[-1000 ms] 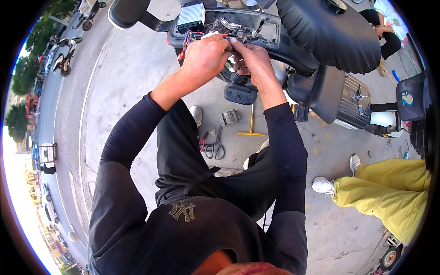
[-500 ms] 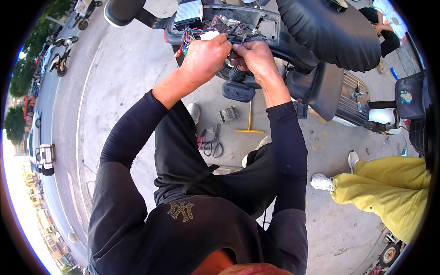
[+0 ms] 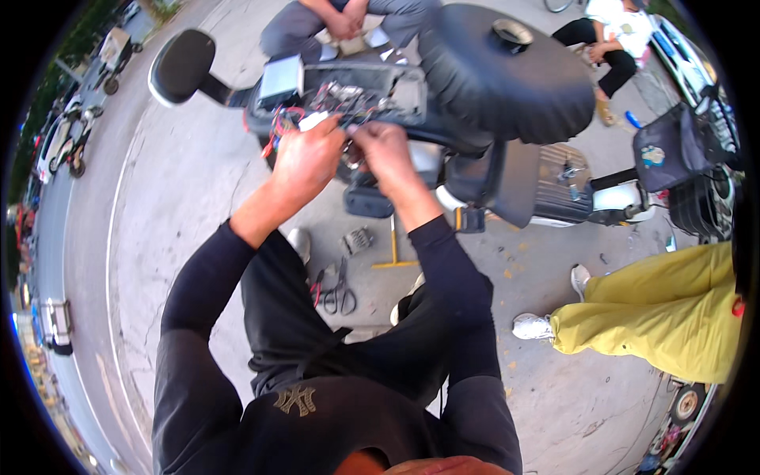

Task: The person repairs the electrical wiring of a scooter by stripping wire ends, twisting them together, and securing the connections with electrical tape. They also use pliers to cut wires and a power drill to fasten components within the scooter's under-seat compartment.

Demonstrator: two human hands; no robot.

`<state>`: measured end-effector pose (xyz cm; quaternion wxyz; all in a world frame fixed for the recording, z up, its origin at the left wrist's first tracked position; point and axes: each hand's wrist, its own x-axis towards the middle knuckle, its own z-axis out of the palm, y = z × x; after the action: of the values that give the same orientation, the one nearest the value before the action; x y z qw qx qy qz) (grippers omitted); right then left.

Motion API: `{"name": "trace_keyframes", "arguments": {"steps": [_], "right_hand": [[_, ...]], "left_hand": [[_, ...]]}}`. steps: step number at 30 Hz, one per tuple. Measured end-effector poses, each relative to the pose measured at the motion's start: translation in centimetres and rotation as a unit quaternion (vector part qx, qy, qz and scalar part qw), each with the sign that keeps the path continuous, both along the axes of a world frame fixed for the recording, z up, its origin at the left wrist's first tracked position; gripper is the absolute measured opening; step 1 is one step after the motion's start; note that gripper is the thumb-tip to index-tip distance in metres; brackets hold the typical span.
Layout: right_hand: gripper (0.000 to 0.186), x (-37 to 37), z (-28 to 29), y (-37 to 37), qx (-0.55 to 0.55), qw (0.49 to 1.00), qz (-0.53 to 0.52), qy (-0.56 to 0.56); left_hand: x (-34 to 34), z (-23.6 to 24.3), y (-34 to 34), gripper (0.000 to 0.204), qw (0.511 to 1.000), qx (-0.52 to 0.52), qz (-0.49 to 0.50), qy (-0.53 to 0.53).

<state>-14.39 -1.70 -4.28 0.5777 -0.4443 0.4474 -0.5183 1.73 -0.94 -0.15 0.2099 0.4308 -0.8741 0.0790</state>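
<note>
Spreading across the scene, grey pavement [image 3: 182,170] carries a dark scooter [image 3: 475,176], which stands crosswise in front of the person. Well off to the right are the legs of someone in yellow trousers [image 3: 645,324]. A bulky black padded seat [image 3: 507,79] sits over the scooter, and to its left is an open bay [image 3: 410,93] crowded with wiring. Both hands meet at the bay's near edge — the left hand [image 3: 309,161] and right hand [image 3: 385,154] have their fingertips drawn in close to each other. Whether either is grasping something small, I cannot tell. A silver box [image 3: 281,79] rests at the bay's left end. On the ground below lie a yellow T-shaped tool [image 3: 394,264] and black-handled scissors [image 3: 341,294]. Coloured wires [image 3: 283,125] bunch just below the box, left of the left hand — and a small white piece [image 3: 313,121] shows right above that hand's knuckles.
</note>
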Motion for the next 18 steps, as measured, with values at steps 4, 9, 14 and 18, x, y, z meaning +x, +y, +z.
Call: {"name": "trace_keyframes", "arguments": {"steps": [4,9,14,18], "right_hand": [[0.034,1.3,-0.2,0.0,-0.061,0.986,-0.037,0.15],[0.04,-1.9,6.0,3.2,-0.25,0.865,-0.096,0.425],[0.018,-7.7,10.5,7.6,-0.299,0.888,-0.332,0.113],[0.022,-10.7,11.6,7.8,-0.272,0.866,-0.408,0.093]], "left_hand": [[0.3,0.4,0.9,0.009,0.999,0.022,0.022,0.005],[-0.7,4.4,3.9,0.014,0.999,0.018,-0.015,0.044],[-10.3,12.6,-0.3,0.025,0.967,-0.077,-0.146,0.193],[-13.9,14.4,-6.6,0.023,0.951,-0.135,-0.241,0.141]]}}
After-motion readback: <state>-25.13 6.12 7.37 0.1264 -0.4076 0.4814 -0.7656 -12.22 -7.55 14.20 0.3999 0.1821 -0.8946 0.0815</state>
